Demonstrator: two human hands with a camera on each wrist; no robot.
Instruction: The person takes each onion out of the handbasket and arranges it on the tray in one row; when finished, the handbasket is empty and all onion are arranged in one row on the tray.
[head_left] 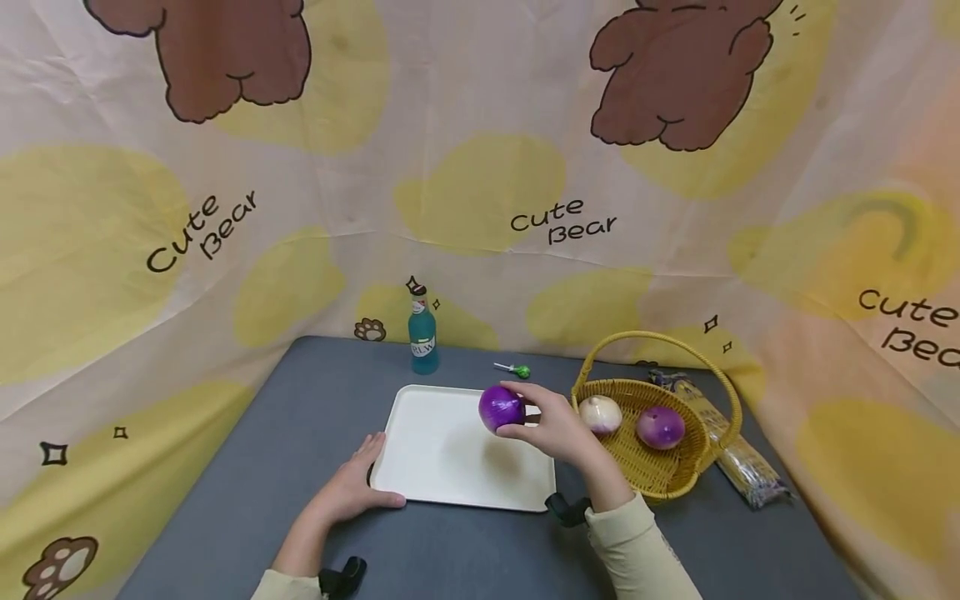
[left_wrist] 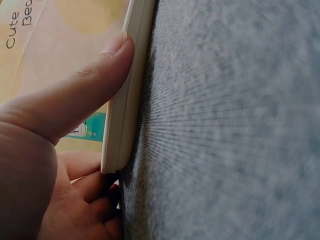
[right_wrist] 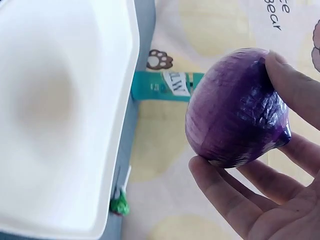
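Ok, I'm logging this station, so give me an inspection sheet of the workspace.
Surface: grey table, white tray on it.
Job's things: purple onion held above the tray; basket contains a whitish onion and another purple onion.
Clutter: upright blue-green bottle and green lollipop behind the tray; wrapped packet beside the basket.
Hands: left hand holds the tray's near left corner; right hand holds the purple onion between thumb and fingers.
Cables: nothing seen.
Surroundings: patterned "Cute Bear" cloth behind the table.
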